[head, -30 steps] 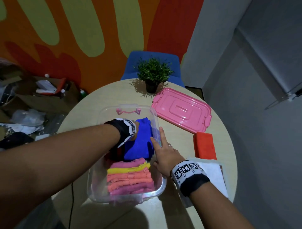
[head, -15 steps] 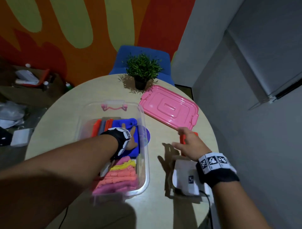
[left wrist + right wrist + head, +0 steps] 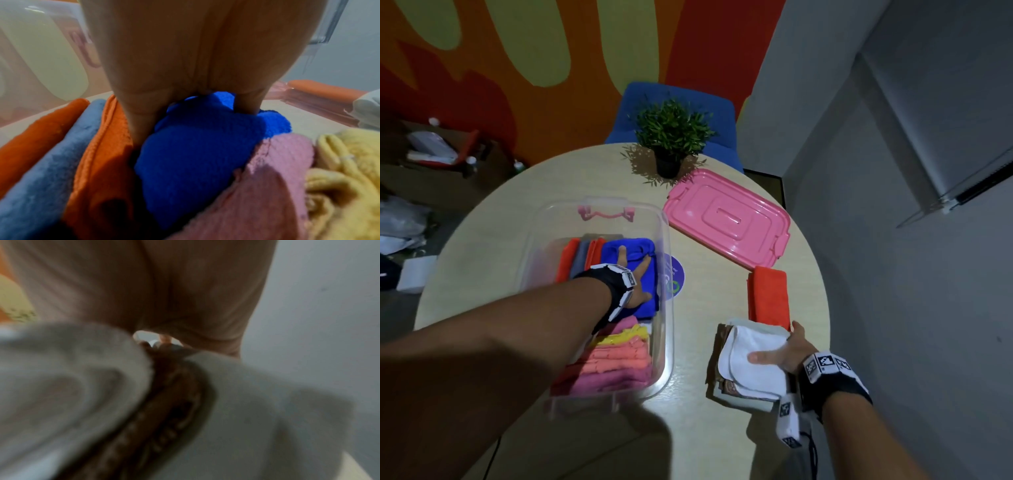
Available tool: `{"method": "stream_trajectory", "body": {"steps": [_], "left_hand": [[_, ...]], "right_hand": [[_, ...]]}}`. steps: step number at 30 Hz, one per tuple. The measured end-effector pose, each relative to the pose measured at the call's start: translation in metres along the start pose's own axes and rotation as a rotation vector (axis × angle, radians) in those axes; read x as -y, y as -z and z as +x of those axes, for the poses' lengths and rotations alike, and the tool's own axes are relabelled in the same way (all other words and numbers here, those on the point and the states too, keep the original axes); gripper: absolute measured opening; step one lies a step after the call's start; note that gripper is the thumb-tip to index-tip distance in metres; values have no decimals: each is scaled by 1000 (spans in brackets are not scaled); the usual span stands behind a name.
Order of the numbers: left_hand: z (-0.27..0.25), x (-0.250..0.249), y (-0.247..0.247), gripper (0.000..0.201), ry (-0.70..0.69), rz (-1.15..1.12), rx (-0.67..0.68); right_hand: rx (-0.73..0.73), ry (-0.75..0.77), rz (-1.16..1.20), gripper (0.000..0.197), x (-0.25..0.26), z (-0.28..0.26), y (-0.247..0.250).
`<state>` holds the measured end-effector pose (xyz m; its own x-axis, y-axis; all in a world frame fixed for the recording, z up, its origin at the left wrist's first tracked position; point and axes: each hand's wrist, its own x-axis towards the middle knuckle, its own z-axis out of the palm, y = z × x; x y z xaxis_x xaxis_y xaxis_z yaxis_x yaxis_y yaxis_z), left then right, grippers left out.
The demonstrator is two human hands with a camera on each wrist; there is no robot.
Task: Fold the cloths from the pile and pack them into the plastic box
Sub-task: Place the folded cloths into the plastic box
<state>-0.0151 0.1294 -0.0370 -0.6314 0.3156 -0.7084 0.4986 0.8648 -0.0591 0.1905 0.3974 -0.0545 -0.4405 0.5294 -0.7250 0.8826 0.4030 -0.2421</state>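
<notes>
While the plastic box (image 3: 599, 219) sits mid-table | left hand (image 3: 635, 281) flat, fingers spread, pressing blue cloth (image 3: 631, 253) inside box | right hand (image 3: 787, 353) right of box, nearer, gripping white cloth (image 3: 753, 373) beside orange cloth (image 3: 768, 298)

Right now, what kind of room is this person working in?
Probably a casual office or break room, not a home. A round table stands by a bold mural wall, with a blue chair, a potted plant, and cluttered boxes on the floor.
</notes>
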Motion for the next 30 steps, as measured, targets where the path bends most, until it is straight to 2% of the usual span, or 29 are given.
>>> {"method": "stream_trajectory", "body": {"steps": [3,6,8,11,14,17,20,22,24,27,30], "left_hand": [[4,1,1,80,19,-84,20],[4,9,12,77,51,-265,11],[-6,11,28,63,80,-421,-145],[-30,1,54,37,79,-548,-516],[-60,-33,77,18,-116,-598,-708],[-89,-74,84,14,-315,-671,-775],[-108,-112,72,17,-420,-810,-693],[-108,-132,57,31,-399,-827,-597],[-104,-148,36,47,-326,-827,-461],[-92,-164,5,66,-175,-830,-261],[-79,-162,-23,72,-61,-801,-58]], "right_hand": [[23,-21,126,162,-3,-3,-2],[-4,77,168,156,-5,-8,-7],[-24,142,163,142,-5,-10,-11],[-139,126,99,128,0,-14,-14],[-202,40,-206,122,6,-23,-12],[-209,91,-190,110,7,-28,-8],[-268,137,-155,90,5,-34,-8],[-269,159,-107,80,2,-38,-10],[-253,212,-32,72,-4,-40,-11],[-206,264,230,60,-18,-42,-11],[-158,290,439,64,-30,-44,-4]]}}
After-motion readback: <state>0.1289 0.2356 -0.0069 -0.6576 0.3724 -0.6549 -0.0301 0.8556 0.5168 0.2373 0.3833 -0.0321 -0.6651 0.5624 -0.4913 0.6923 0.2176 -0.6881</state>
